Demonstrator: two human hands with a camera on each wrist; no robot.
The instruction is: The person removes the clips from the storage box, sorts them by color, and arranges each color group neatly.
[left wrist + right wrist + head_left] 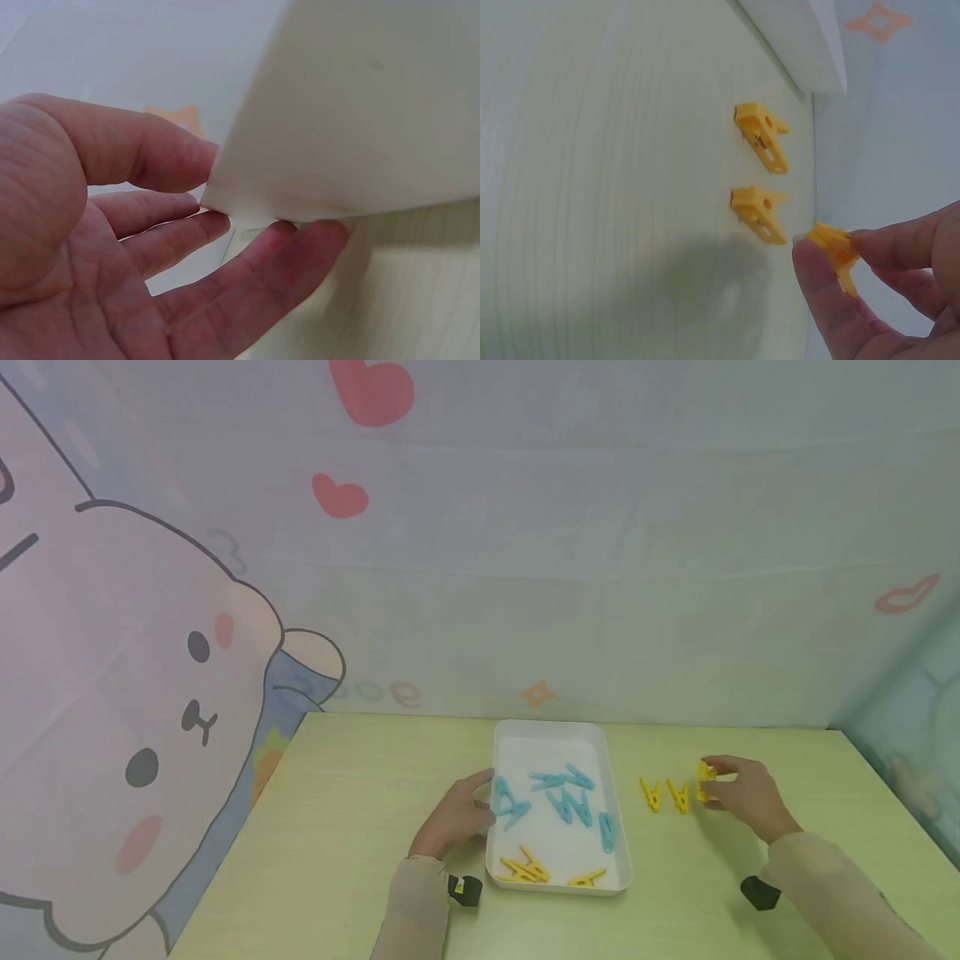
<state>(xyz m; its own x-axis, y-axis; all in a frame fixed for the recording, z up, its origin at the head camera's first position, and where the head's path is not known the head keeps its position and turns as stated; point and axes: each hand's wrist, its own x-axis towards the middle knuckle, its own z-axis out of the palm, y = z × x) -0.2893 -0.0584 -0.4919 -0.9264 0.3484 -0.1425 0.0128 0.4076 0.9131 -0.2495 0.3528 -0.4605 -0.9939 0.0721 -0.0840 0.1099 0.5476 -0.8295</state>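
Note:
My right hand (746, 793) pinches a yellow clothespin (840, 247) between thumb and fingertips, to the right of two other yellow clothespins (761, 139). The held one is partly covered by the fingers in the head view. My left hand (456, 814) rests its thumb and fingertips against the left side of a white tray (551, 735), its fingers extended. In the left wrist view, the tray's pale wall (360, 112) fills the upper right. Several light-blue clothespins (558, 806) lie in the tray's middle, and several yellow clothespins (528, 868) lie along its near end.
The pale wood-grain table (360, 793) carries the tray and the clothespins. A printed cloth backdrop (600, 568) stands along its far edge, with a cartoon animal at left. Dark camera mounts (760, 893) sit at both wrists.

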